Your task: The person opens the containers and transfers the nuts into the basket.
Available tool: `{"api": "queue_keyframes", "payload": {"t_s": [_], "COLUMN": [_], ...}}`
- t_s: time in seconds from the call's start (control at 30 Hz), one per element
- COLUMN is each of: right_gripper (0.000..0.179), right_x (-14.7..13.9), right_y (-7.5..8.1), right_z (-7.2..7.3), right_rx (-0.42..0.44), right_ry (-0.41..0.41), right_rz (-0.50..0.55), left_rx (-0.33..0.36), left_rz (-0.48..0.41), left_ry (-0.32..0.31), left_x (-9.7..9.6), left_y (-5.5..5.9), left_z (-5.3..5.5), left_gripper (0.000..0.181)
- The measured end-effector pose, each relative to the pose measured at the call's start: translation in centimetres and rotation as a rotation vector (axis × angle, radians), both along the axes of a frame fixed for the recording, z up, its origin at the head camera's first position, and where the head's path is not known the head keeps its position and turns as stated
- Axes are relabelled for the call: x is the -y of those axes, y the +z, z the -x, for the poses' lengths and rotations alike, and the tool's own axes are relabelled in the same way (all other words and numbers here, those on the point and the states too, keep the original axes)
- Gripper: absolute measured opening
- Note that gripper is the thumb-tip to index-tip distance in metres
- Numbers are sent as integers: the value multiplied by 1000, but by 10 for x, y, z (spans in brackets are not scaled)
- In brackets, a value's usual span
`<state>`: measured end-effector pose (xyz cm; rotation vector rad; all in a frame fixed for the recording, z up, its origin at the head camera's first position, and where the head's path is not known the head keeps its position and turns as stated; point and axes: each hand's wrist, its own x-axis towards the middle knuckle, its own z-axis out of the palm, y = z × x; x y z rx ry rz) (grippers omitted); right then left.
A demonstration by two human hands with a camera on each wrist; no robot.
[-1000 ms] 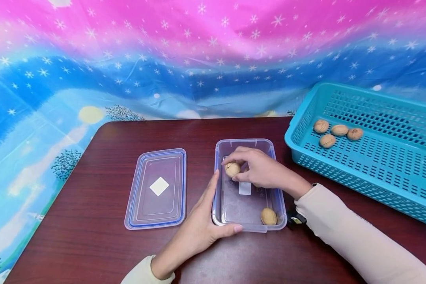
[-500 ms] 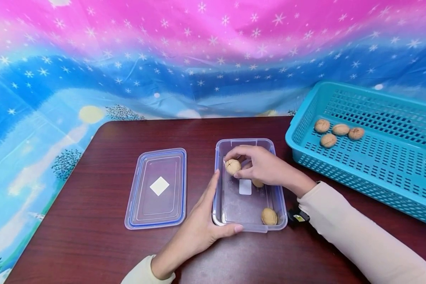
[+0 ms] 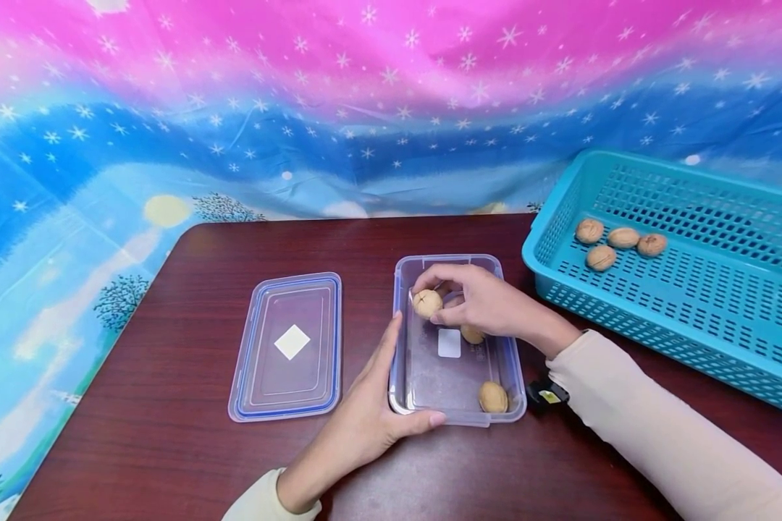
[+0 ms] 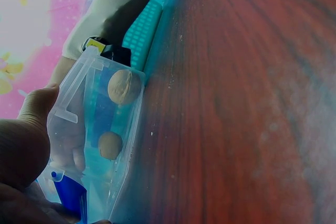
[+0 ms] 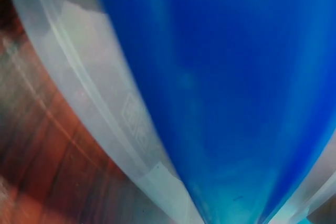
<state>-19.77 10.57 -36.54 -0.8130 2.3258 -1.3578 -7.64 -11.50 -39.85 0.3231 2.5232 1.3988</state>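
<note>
In the head view my right hand (image 3: 478, 300) pinches a walnut (image 3: 428, 304) between thumb and fingers, over the back left of a clear plastic container (image 3: 430, 391). Partly under that hand lies a second walnut (image 3: 473, 334). A third walnut (image 3: 493, 397) rests in the front right corner. My left hand (image 3: 368, 409) touches the container's front left corner, its fingers straight along the left side and its thumb along the front. Through the wall, the left wrist view shows a walnut (image 4: 124, 86). A blue clip flap (image 5: 220, 77) fills most of the right wrist view.
Left of the container lies its clear lid (image 3: 289, 380) with a blue seal and a white square label. At the right stands a turquoise basket (image 3: 723, 318) with several walnuts (image 3: 623, 238). Behind the dark red table (image 3: 169, 347) hangs a patterned cloth.
My right hand has shifted slightly back and right with its walnut, and the walnut beneath it has come into view. My left hand stays where it was.
</note>
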Motion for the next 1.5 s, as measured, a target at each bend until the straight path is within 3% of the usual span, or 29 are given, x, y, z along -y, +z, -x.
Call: {"api": "queue_keyframes", "payload": {"t_s": [0.87,1.27,1.5], "right_gripper": [45,41,42], "right_x": [-15,-36,-58], "right_y": [11,46,73], "right_z": [-1,-10,-14], "right_rx": [231,295,281], "right_ry": [-46,-44,-34], "right_rz": [221,358,354], "left_rx": [1,-4,-6], "left_rz": [-3,-3,-2], "left_ry": [1,9,8], "left_x": [0,0,-1], "left_y": [-2,-2,-1], "left_z": [0,0,0], "left_gripper": [129,129,130]}}
